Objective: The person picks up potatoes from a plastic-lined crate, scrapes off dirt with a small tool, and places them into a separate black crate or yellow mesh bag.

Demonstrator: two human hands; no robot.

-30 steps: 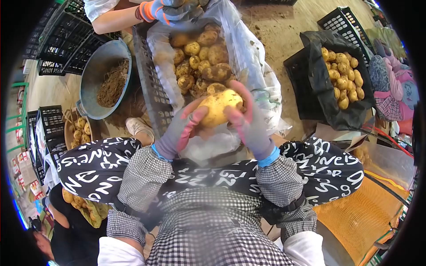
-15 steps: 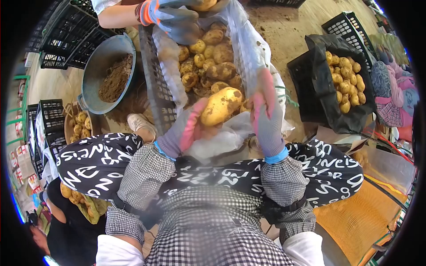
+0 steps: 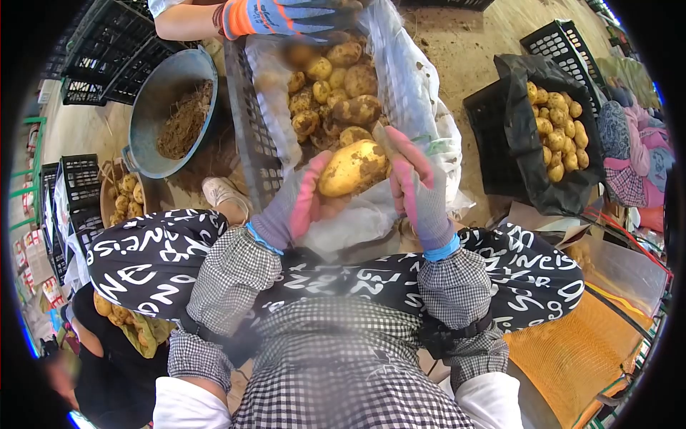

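Note:
A large yellow potato (image 3: 354, 168) with patches of brown soil lies over the near end of the lined crate. My left hand (image 3: 296, 200), in a grey and pink glove, is closed around its left end. My right hand (image 3: 418, 186), gloved alike, presses its fingers and thumb against the potato's right end; the fingertips look dark and soiled. Just beyond, several soiled potatoes (image 3: 350, 86) sit in the black crate (image 3: 254, 143) with its white plastic liner (image 3: 411, 86). Across the crate's far end reaches another person's gloved hand (image 3: 293, 18).
To the left stands a blue basin (image 3: 136, 154) with loose soil (image 3: 187, 121), and below it a container of potatoes (image 3: 128, 196). A black-lined crate (image 3: 493, 143) of cleaner potatoes is at right. Stacked black crates (image 3: 107, 57) rise at upper left; orange mesh (image 3: 564, 357) lies lower right.
My right hand has lowered its raised fingers onto the potato's right end. The potato has shifted slightly left in my left hand. The other person's hand has risen, and their potato is out of view.

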